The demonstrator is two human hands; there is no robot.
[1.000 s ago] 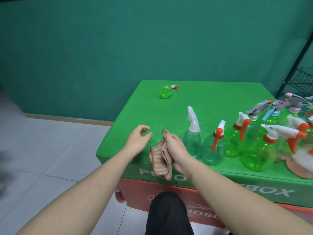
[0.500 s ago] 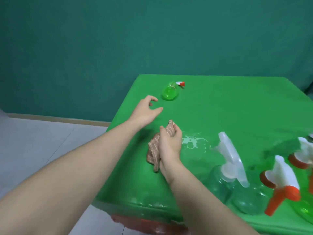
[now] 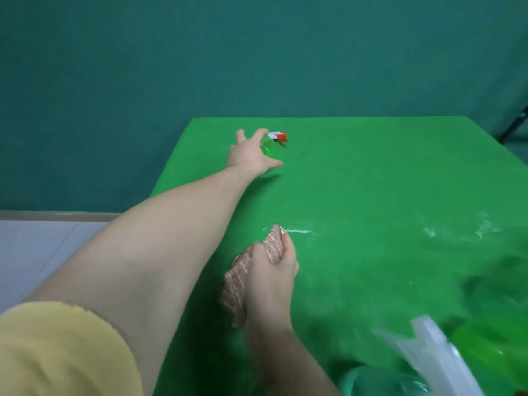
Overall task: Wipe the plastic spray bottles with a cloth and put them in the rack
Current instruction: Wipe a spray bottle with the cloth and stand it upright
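A small green spray bottle (image 3: 269,144) with a white and orange head lies on its side at the far left of the green table (image 3: 371,181). My left hand (image 3: 248,155) reaches out over it with fingers spread, the thumb below the bottle and the fingers above it, touching its body. Nearer to me, my right hand (image 3: 271,281) grips a bunched brown striped cloth (image 3: 243,275) and rests on the table.
Several blurred spray bottles crowd the bottom right corner, among them a white trigger head (image 3: 437,358) and a green body (image 3: 485,335). Wet streaks (image 3: 300,231) mark the tabletop. A black rack leg (image 3: 514,127) shows at the far right edge.
My left arm has stretched forward from mid-table until the hand reached the lying green bottle. The view has moved closer and to the left. My right hand still holds the cloth.
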